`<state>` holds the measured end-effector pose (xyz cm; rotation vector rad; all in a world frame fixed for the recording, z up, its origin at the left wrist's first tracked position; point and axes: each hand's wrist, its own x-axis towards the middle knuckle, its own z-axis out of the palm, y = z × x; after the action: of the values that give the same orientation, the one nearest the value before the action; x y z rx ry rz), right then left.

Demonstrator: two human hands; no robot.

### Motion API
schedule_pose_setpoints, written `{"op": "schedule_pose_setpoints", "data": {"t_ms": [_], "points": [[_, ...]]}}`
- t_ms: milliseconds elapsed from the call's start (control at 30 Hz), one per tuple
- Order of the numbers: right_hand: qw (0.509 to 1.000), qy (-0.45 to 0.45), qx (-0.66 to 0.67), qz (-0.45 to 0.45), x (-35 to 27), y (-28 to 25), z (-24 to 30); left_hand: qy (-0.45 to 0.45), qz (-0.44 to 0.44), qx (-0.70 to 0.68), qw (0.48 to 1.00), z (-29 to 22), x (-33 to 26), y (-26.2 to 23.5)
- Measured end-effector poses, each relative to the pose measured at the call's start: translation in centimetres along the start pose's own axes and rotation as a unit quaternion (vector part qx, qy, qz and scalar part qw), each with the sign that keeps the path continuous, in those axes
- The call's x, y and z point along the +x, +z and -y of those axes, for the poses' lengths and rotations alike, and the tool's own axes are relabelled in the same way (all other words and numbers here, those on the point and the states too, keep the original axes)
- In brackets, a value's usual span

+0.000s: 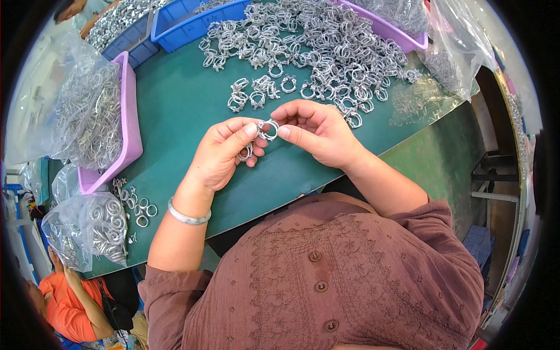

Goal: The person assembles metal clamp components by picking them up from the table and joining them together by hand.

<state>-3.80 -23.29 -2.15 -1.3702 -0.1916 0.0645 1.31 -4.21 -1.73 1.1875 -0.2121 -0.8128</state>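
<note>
My left hand [214,150] pinches a silver metal ring clamp [262,128] upright between thumb and fingers, above the green table. A second ring clamp [249,153] sits lower down, tucked in the curled fingers of the same hand. At the first clamp's right side are the thumb and forefinger of my right hand [328,135], closed on its rim; the other fingers are bent. Just beyond my hands, a few loose ring clamps [257,100] lie on the table.
A large heap of ring clamps [326,44] spreads over the far table. Purple trays [132,125] with bagged metal parts flank it left and right. Blue bins [198,26] stand at the back. Plain rings [142,221] lie near a plastic bag [87,230]; a person in orange [73,309] is at lower left.
</note>
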Motion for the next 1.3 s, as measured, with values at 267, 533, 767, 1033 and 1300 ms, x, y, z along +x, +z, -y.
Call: {"op": "schedule_pose_setpoints", "data": {"t_ms": [267, 533, 767, 1033, 1300], "points": [[1.000, 0.026, -0.012, 0.009, 0.0, 0.0, 0.5, -0.003, 0.010, 0.019, 1.000, 0.1, 0.0, -0.3], [1.000, 0.025, -0.009, 0.012, -0.1, -0.1, 0.2, -0.005, -0.004, 0.002, 1.000, 0.1, 0.0, 0.0], [1.000, 0.006, -0.025, 0.008, -0.1, -0.1, -0.1, -0.002, 0.006, 0.003, 1.000, 0.1, 0.0, -0.2], [0.996, -0.033, -0.077, 0.006, 0.0, -0.5, -0.9, 0.037, 0.005, 0.013, 0.999, 0.3, 0.2, -0.3], [0.998, -0.007, -0.059, 0.008, 0.1, -0.3, -0.8, 0.060, 0.002, 0.022, 0.998, 0.4, 0.3, -0.4]]}}
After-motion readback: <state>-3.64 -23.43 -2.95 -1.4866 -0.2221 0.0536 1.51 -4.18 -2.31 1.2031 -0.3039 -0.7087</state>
